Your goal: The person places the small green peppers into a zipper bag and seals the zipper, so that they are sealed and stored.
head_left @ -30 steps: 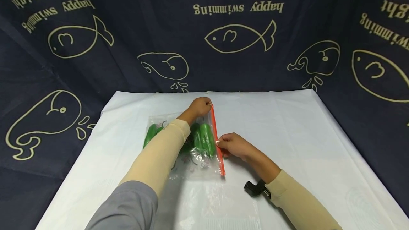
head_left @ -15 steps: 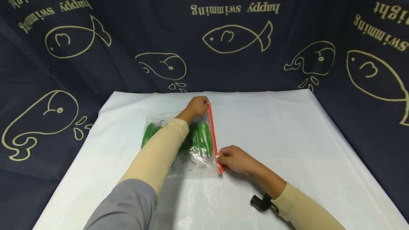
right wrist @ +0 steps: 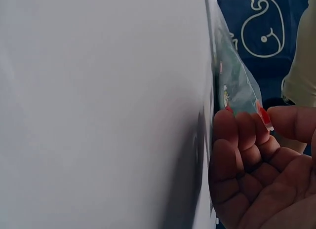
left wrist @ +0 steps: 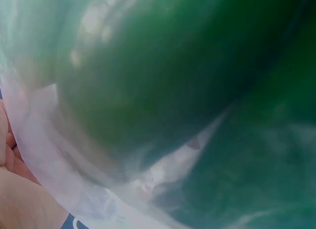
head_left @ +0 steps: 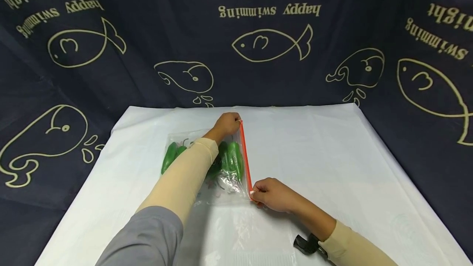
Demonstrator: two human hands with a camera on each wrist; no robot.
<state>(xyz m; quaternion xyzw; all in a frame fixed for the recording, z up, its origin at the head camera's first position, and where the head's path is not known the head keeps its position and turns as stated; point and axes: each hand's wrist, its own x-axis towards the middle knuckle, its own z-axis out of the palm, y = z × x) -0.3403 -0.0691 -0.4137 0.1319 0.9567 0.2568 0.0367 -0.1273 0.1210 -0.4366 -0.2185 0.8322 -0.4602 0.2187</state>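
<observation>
A clear zip bag (head_left: pixel 230 186) lies flat on the table, with several long green peppers (head_left: pixel 236 161) inside. Its red zip strip (head_left: pixel 245 155) runs along the right edge. At the far end of that strip, my left hand (head_left: pixel 228 124) pinches the bag's corner. My right hand (head_left: pixel 275 195) grips a small white slider (head_left: pixel 252 192) at the near end of the strip, between thumb and fingers. The right wrist view shows the red strip (right wrist: pixel 263 115) between thumb and curled fingers. Green peppers (left wrist: pixel 148 81) behind plastic fill the left wrist view. My left forearm covers part of the bag.
A white cloth (head_left: pixel 314 143) covers the table. Behind it and at both sides hangs a dark blue curtain (head_left: pixel 221 85) with fish and whale drawings. A black device (head_left: pixel 306 244) sits at my right wrist.
My right hand has slid toward me along the red strip with the slider, from about its middle to its near end. My left hand stays at the far corner.
</observation>
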